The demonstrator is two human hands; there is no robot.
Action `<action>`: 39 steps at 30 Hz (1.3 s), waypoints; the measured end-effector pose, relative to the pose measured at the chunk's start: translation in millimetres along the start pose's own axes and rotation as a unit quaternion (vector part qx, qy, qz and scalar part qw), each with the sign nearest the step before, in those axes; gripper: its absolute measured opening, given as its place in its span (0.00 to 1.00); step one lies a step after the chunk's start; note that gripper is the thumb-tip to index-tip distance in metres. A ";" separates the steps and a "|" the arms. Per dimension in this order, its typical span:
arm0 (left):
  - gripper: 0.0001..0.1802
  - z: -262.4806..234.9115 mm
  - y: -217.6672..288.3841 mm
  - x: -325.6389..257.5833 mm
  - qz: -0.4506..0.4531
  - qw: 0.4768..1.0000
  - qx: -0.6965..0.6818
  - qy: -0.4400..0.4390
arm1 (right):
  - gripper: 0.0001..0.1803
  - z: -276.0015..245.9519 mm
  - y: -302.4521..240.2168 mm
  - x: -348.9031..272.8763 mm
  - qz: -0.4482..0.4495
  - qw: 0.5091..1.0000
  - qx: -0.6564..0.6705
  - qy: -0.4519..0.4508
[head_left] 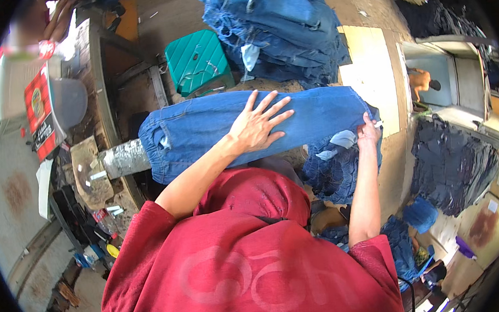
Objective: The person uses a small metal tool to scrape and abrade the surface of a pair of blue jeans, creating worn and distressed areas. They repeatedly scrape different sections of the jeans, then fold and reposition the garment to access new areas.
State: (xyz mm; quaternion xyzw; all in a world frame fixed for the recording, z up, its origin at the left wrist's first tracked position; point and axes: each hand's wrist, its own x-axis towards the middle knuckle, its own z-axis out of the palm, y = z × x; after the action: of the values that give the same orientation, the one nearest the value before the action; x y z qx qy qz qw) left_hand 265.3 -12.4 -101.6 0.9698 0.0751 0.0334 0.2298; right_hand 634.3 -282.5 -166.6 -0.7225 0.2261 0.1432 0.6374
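A blue denim jeans leg [200, 127] is pulled over a long horizontal form whose silver foil-wrapped end [124, 159] sticks out on the left. My left hand [257, 125] lies flat on the middle of the denim, fingers spread. My right hand [368, 132] grips the bunched waist end of the jeans [338, 161] at the right, where the cloth hangs down with a pale pocket lining showing. My red shirt fills the lower part of the view.
A tall pile of folded jeans [277, 27] sits beyond the form, beside a green plastic stool [198, 60]. More dark denim stacks [452, 163] lie to the right. A cluttered wooden bench [88, 80] with a box stands left. Another person's hand [60, 15] shows top left.
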 end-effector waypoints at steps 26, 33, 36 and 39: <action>0.24 -7.6 -118.8 67.8 0.051 0.959 -0.275 -0.045 | 0.14 104.4 55.0 -317.0 -0.539 0.709 -0.402 -0.213; 0.18 4.9 -123.0 65.4 0.060 0.966 -0.251 -0.008 | 0.11 128.5 55.9 -312.2 -0.546 0.670 -0.458 -0.210; 0.17 5.4 -124.0 66.2 0.064 0.961 -0.269 -0.021 | 0.10 136.8 50.6 -314.4 -0.524 0.659 -0.490 -0.225; 0.20 6.0 -123.7 66.4 0.058 0.963 -0.261 -0.029 | 0.09 134.9 48.2 -318.6 -0.505 0.655 -0.513 -0.231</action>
State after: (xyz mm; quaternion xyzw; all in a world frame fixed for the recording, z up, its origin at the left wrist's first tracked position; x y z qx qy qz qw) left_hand 315.3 104.9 -160.7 0.8791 0.0011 0.0371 0.4751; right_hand 347.8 -107.7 -69.8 -0.8810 -0.4376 0.0548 0.1712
